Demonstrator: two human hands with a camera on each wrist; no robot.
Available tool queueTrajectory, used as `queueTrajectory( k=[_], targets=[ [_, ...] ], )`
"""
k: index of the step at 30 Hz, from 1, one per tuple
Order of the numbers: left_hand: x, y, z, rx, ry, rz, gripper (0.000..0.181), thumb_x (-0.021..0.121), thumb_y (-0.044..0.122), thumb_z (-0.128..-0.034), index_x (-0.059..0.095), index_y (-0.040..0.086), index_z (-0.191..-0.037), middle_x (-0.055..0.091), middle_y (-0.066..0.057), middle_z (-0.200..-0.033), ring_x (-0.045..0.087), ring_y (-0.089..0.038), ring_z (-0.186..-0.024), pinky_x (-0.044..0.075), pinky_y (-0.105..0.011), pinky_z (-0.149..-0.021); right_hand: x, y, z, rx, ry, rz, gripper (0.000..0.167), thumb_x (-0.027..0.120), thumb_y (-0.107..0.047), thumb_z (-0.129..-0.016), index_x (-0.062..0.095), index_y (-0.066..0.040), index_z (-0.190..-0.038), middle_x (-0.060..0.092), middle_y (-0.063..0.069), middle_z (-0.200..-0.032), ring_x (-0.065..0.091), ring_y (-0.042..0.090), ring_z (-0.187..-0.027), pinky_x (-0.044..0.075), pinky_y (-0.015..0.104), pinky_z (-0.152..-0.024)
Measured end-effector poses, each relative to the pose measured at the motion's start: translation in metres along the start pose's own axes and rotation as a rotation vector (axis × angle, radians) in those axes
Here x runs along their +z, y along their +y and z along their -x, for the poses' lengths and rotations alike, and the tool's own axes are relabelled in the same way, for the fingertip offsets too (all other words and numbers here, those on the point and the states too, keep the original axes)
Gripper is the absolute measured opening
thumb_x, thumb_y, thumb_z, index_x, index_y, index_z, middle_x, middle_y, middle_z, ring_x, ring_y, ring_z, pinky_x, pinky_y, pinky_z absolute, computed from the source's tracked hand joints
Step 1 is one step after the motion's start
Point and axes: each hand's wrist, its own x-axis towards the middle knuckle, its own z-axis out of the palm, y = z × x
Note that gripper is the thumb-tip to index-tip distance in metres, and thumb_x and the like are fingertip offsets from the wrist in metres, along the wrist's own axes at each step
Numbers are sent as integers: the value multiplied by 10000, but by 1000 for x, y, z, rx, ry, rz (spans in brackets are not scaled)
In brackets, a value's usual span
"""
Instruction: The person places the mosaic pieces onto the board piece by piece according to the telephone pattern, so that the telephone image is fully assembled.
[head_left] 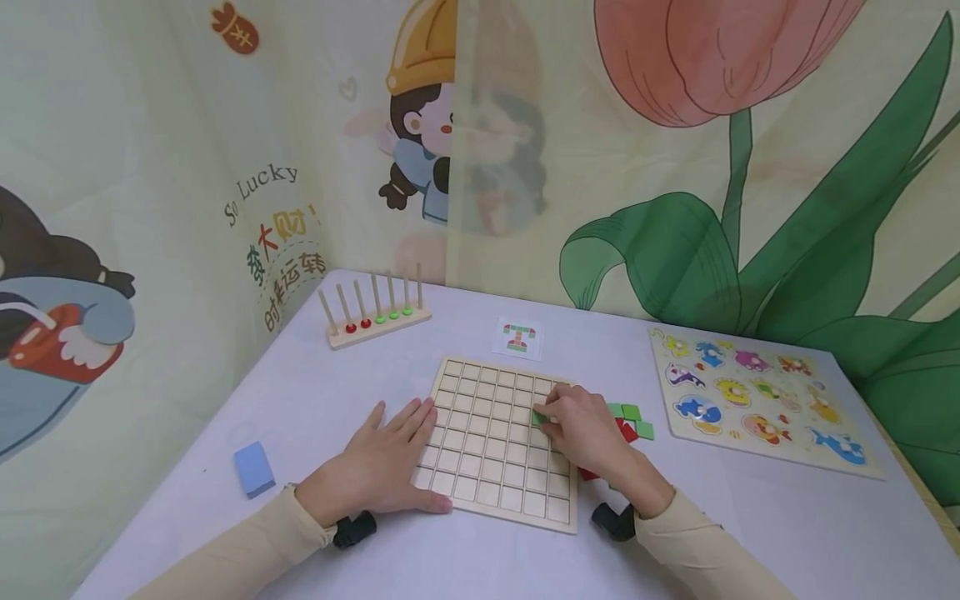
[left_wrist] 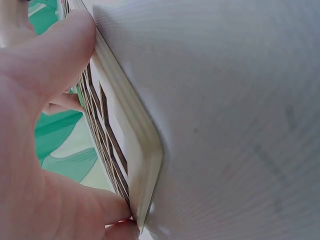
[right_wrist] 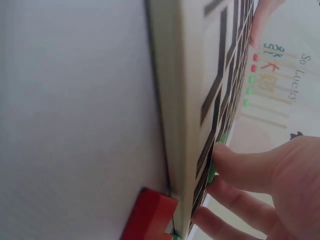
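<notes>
The gridded wooden board (head_left: pixel 495 447) lies flat on the white surface (head_left: pixel 465 562), between a person's two hands. The left hand (head_left: pixel 382 462) is spread, its fingers extended over the board's left edge and its thumb resting at the near-left corner. The right hand (head_left: pixel 588 429) pinches a green tile (head_left: pixel 538 417) between thumb and fingers; the tile sits at the grid, toward the right side. Just beyond the right edge lie loose green tiles (head_left: pixel 631 412) and red tiles (head_left: pixel 628 432), partly hidden by the right hand. Behind the board is a white card (head_left: pixel 519 338) with a printed red-and-green figure. Farther back, to the left, stands a peg stand (head_left: pixel 381 328) carrying two red and three green beads. A blue block (head_left: pixel 254 469) lies left of the left hand; an animal puzzle (head_left: pixel 720 430) lies at far right.
</notes>
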Motion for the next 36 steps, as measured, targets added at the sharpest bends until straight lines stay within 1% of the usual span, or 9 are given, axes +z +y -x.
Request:
queueTrajectory(
  k=[6, 11, 15, 18, 22, 24, 28, 32, 36],
  targets=[
    [-1, 0, 1, 2, 3, 3, 1227, 651, 809, -791, 231, 10, -1621, 170, -133, -1728, 156, -299, -1616, 117, -664, -1252, -4, 3, 8, 50, 58, -53, 398, 814, -157, -874, 744, -96, -1260, 735, 100, -1159, 686, 276, -998, 559, 377, -767],
    [-1, 1, 1, 0, 2, 6, 1224, 653, 806, -792, 232, 11, -1621, 168, -132, -1729, 152, -301, -1616, 114, -665, -1252, -17, 13, 24, 86, 141, -60, 384, 811, -158, -875, 749, -81, -1246, 733, 127, -1166, 679, 299, -972, 557, 424, -756],
    [-2, 1, 0, 3, 0, 5, 1226, 650, 808, -793, 227, 8, -1621, 166, -134, -1729, 152, -304, -1616, 115, -665, -1252, -28, 25, 40, 160, 168, -37, 375, 818, -159, -865, 759, -91, -1229, 725, 127, -1176, 667, 301, -977, 560, 427, -745],
    [-3, 1, 0, 2, -2, 7, 1230, 651, 808, -792, 225, 6, -1621, 168, -137, -1728, 153, -308, -1615, 116, -664, -1252, -33, 33, 50, 206, 162, -32, 374, 831, -170, -858, 766, -100, -1220, 725, 127, -1172, 665, 293, -972, 563, 387, -719],
    [-2, 1, 0, 3, -3, 7, 1234, 651, 811, -789, 226, 3, -1620, 171, -142, -1727, 153, -312, -1614, 115, -666, -1252, -31, 38, 62, 238, 120, -44, 377, 849, -193, -844, 775, -107, -1203, 730, 108, -1160, 644, 239, -905, 525, 314, -670],
    [-2, 0, 1, 5, -2, 8, 1235, 651, 811, -789, 228, 2, -1619, 173, -144, -1726, 154, -313, -1614, 114, -668, -1251, -28, 37, 67, 238, 97, -48, 386, 859, -200, -832, 778, -114, -1200, 729, 95, -1156, 642, 229, -919, 543, 325, -691],
    [-1, 0, 1, 9, -1, 7, 1236, 645, 816, -789, 227, 2, -1620, 172, -144, -1726, 153, -313, -1614, 113, -670, -1250, -23, 32, 77, 216, 80, -54, 418, 885, -207, -799, 784, -166, -1202, 730, 74, -1141, 653, 242, -989, 589, 399, -777],
    [-1, 0, 0, 6, -8, 5, 1236, 635, 821, -792, 217, 6, -1623, 160, -140, -1729, 146, -311, -1616, 110, -668, -1252, -20, 23, 83, 201, 66, -52, 436, 912, -218, -764, 793, -208, -1183, 744, 39, -1110, 653, 234, -1022, 572, 435, -849],
    [-1, 0, 0, 3, -15, 0, 1239, 634, 823, -791, 213, 8, -1624, 153, -137, -1731, 143, -308, -1616, 110, -664, -1254, -18, 19, 85, 180, 41, -2, 404, 923, -215, -745, 814, -210, -1135, 753, 14, -1068, 648, 223, -1031, 544, 469, -907]
  ],
)
